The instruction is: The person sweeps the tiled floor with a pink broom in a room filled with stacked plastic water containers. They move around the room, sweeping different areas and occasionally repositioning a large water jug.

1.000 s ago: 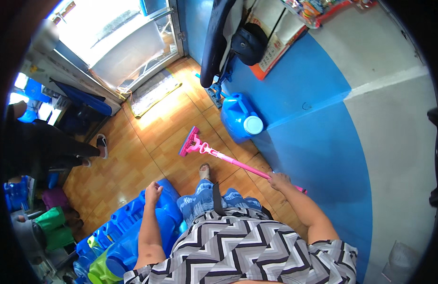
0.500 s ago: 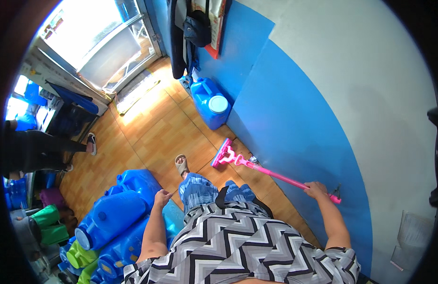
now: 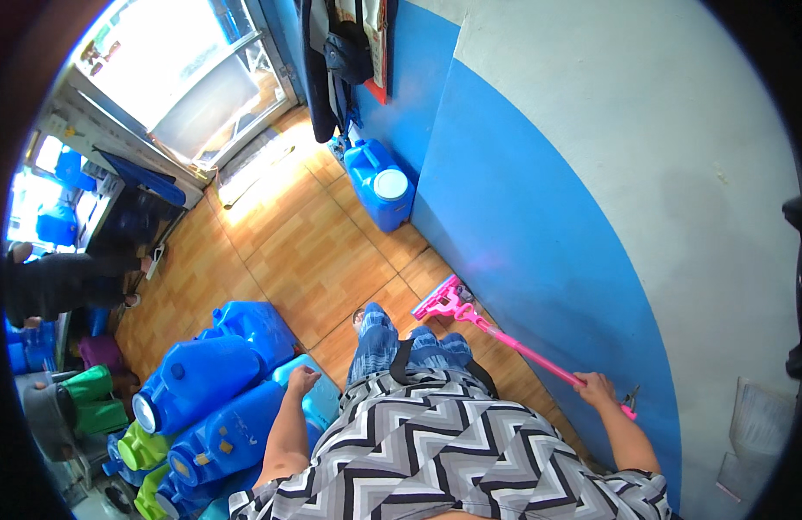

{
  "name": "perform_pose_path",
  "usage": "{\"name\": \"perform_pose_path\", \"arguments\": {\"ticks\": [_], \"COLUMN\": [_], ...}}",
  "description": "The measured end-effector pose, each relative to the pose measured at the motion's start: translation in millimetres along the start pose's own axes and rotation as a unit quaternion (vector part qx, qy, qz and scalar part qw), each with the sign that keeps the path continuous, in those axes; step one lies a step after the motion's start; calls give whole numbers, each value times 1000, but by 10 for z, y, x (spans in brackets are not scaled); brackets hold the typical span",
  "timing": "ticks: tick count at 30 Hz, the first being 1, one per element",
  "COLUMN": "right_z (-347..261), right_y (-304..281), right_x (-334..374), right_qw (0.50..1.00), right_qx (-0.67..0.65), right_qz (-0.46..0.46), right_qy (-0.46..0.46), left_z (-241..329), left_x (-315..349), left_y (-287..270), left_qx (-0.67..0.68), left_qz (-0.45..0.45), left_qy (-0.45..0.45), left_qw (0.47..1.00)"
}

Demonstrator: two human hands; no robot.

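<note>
My right hand (image 3: 597,389) is wrapped round the pink handle of a sponge mop (image 3: 536,356), close to its upper end. The handle slopes down along the blue wall. Its wide pink head (image 3: 439,299) is at the tiled floor near the foot of the wall, ahead of my legs. My left hand (image 3: 303,380) hangs with its fingers curled in, and nothing shows in it. Below that hand, to my left, a light-blue container (image 3: 321,400) lies beside a pile of dark-blue water jugs (image 3: 202,377).
Another blue jug (image 3: 379,186) stands against the wall, below hanging bags (image 3: 345,56). A glass door (image 3: 210,108) is at the far left. A person in dark trousers (image 3: 67,282) stands at the left by shelving. Green containers (image 3: 93,403) lie at the lower left.
The mop has come nearer and to the right, its head now closer to my legs. My right hand has shifted slightly right and down. The other person's foot has moved left.
</note>
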State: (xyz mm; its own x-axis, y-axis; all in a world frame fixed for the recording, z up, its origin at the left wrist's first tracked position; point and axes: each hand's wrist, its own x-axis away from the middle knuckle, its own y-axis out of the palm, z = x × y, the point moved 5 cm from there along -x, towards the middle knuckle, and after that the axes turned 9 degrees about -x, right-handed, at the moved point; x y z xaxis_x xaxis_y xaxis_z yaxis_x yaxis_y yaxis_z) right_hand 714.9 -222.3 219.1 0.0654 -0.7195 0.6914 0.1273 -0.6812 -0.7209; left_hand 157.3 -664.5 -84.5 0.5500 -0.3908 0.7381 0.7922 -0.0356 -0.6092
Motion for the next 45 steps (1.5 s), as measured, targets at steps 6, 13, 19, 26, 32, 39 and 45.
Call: {"name": "perform_pose_path", "arguments": {"ticks": [6, 13, 19, 26, 32, 39, 45], "right_z": [-750, -1500, -873, -514, -1334, -2474, -3170], "right_y": [129, 299, 72, -475, -917, -1293, -1288], "right_x": [-336, -792, -648, -337, -167, -171, -255], "right_qw": [997, 993, 998, 980, 921, 870, 911], "right_qx": [-29, -1, 50, 174, 286, 352, 253], "right_qz": [-4, 33, 11, 51, 124, 141, 113], "right_qy": [-65, -109, -40, -81, -233, -314, -306], "left_z": [105, 394, 502, 351, 198, 23, -328], "left_x": [-56, -162, -138, -119, -147, -325, -368], "left_y": [-322, -516, -416, -263, -365, -470, -666], "left_qx": [-19, -13, 10, 13, 21, 70, 108], "left_qz": [22, 62, 37, 10, 29, 40, 89], "left_qy": [-9, 38, 26, 16, -3, -14, -50], "left_qw": [1000, 997, 999, 1000, 999, 997, 989]}}
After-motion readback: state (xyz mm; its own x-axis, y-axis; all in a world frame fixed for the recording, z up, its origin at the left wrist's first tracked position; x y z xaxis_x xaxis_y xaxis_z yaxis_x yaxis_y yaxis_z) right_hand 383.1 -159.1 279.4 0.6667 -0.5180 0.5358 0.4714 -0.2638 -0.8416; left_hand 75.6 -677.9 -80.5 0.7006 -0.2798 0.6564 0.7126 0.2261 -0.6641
